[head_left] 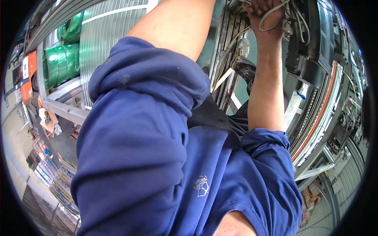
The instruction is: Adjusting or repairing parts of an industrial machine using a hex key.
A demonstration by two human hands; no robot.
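My right hand (pixel 267 15) is raised to the top of the view, its fingers closed around a bundle of white and grey cables (pixel 275 13) that loop in front of a black machine housing (pixel 311 51). My right forearm runs straight down from it into a rolled blue sleeve (pixel 267 157). My left arm (pixel 177 23) is bare from the elbow and reaches up past the top edge, so my left hand is out of sight. Its rolled blue sleeve (pixel 134 129) fills the middle of the picture.
Green wrapped rolls (pixel 61 63) sit on a metal frame at the left, beside a corrugated metal panel (pixel 106 39). A red strip and cable chain (pixel 317 118) run along the machine at the right. Stacked goods (pixel 55 177) lie far below at the lower left.
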